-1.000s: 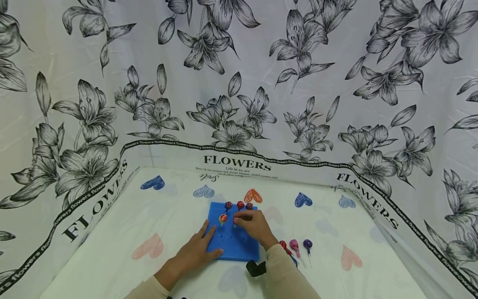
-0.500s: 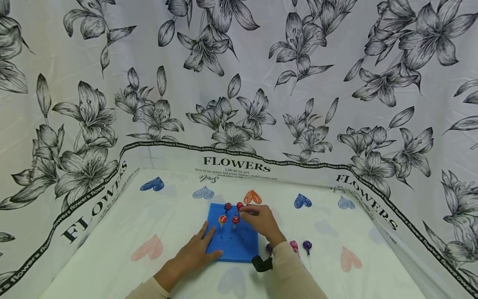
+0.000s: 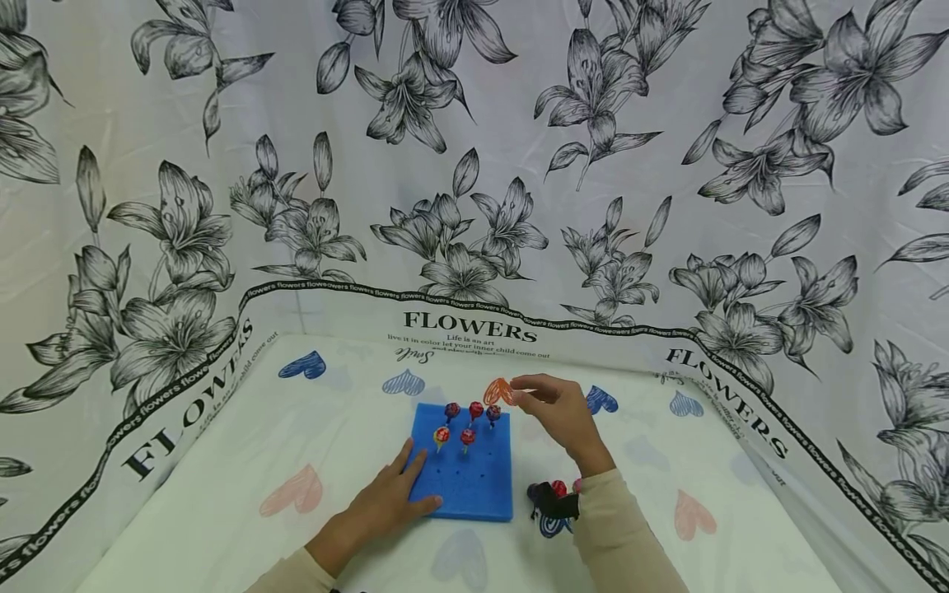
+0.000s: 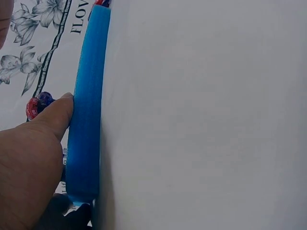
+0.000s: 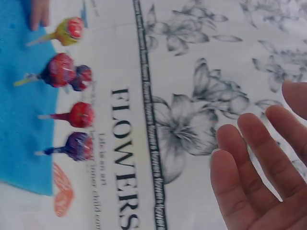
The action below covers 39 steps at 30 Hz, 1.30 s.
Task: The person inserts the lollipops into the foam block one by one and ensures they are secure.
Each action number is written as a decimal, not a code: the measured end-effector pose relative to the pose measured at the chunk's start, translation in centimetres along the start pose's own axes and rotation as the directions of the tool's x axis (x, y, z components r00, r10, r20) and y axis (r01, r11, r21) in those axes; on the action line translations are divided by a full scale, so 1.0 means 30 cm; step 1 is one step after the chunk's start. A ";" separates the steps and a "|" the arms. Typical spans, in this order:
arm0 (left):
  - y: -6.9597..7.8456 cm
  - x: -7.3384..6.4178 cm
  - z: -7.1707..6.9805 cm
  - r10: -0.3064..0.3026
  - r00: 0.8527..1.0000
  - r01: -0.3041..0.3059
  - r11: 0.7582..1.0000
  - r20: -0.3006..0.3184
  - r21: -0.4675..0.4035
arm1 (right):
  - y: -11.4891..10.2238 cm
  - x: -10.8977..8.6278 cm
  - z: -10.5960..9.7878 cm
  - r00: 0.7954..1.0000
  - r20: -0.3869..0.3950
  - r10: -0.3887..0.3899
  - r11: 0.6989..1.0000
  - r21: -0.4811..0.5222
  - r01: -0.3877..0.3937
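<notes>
A blue foam board (image 3: 474,494) lies on the table, with small holes in its nearer half. Several wrapped lollipops stand upright in it by their sticks: three along the far edge, including a red one (image 3: 476,409), then a yellow-and-red one (image 3: 441,435) and a red-purple one (image 3: 468,437) in front. My left hand (image 3: 389,492) rests on the board's left side, fingers spread; the left wrist view shows its thumb on the foam (image 4: 86,110). My right hand (image 3: 556,408) is raised beyond the board's far right corner, holding nothing, its fingers (image 5: 254,167) loosely extended in the right wrist view.
More lollipops, one of them red (image 3: 559,488), lie on the table right of the board, partly hidden by a black wrist piece (image 3: 552,501) and my right sleeve (image 3: 623,527). A flower-printed curtain (image 3: 474,222) rises behind the heart-patterned tablecloth (image 3: 356,428).
My right hand has let go of the red-purple lollipop in the front row and moved up and right, off the board. My left hand has stayed on the board.
</notes>
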<state>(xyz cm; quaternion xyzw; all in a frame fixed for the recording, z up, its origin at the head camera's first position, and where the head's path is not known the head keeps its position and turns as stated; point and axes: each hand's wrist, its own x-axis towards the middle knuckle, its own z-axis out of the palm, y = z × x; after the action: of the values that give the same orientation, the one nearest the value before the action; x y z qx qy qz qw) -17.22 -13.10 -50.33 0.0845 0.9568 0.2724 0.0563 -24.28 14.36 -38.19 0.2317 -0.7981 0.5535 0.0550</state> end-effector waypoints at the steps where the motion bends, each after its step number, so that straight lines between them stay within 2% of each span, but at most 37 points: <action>1: 0.000 0.000 0.000 0.001 1.000 -0.001 1.000 -0.001 0.003 | -0.011 -0.003 -0.016 1.000 -0.006 -0.020 1.000 -0.007 0.020; 5: 0.000 0.001 -0.001 0.000 1.000 0.000 1.000 0.002 -0.005 | -0.039 -0.022 -0.084 0.996 -0.050 -0.073 0.997 -0.044 0.071; 9: -0.001 0.000 -0.003 -0.007 1.000 0.007 1.000 0.007 -0.012 | -0.049 -0.056 -0.154 0.991 -0.104 -0.088 0.995 -0.065 0.081; 14: 0.000 -0.002 0.002 0.005 1.000 -0.005 1.000 0.004 0.004 | -0.028 -0.115 -0.237 0.986 -0.156 -0.063 0.994 -0.096 0.048; 20: 0.005 -0.006 -0.007 0.006 1.000 -0.006 1.000 0.001 0.014 | 0.032 -0.182 -0.310 0.977 -0.215 -0.002 0.988 -0.153 -0.031; 25: 0.010 -0.013 -0.016 0.009 1.000 -0.009 1.000 0.002 0.011 | 0.092 -0.220 -0.336 0.972 -0.233 0.034 0.982 -0.171 -0.076; 29: 0.013 -0.016 -0.020 0.014 1.000 -0.014 1.000 0.000 0.010 | 0.143 -0.250 -0.339 0.966 -0.240 0.096 0.975 -0.174 -0.140; 39: 0.009 -0.014 -0.014 0.018 1.000 -0.018 1.000 -0.001 0.010 | 0.261 -0.306 -0.320 0.932 -0.244 0.270 0.947 -0.106 -0.302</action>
<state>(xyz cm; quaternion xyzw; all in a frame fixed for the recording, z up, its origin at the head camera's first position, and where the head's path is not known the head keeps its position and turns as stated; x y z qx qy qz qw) -16.84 -13.18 -49.79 0.0932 0.9575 0.2679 0.0528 -21.14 28.11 -44.39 0.0439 -0.8490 0.5204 0.0806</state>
